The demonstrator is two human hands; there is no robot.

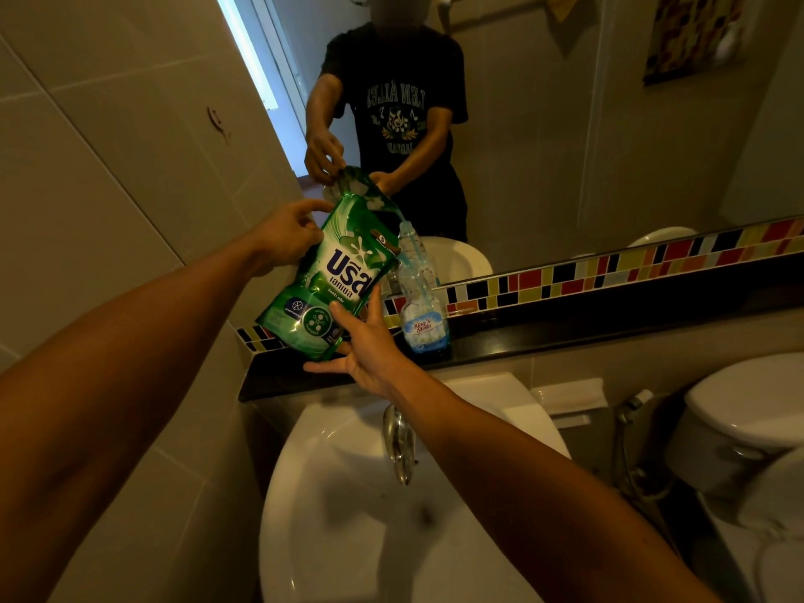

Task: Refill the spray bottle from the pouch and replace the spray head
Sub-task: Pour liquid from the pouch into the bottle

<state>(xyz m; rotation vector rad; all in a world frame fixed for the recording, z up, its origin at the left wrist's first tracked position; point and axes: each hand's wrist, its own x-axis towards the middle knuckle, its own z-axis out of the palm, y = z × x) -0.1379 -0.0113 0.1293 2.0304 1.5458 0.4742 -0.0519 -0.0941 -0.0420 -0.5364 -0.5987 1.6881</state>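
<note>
so the shelf here is a long black ledge (565,337) running along the wall under the mirror (565,145), with a strip of coloured tiles (609,272) right behind it. a clear bottle (424,315) with a blue label stands upright on it, toward the left end.

Green pouch (330,276) tilted, spout seemingly touching upright clear spray bottle (424,317).

The green glossy plastic pouch (330,276) bears white and dark blue lettering. The clear plastic bottle (424,315) carries a blue-and-white label. A mosaic tile strip (609,272) of red, yellow, black and white rectangles runs above the black tabletop (565,337). The round ceramic sink (348,515) is white.
</note>
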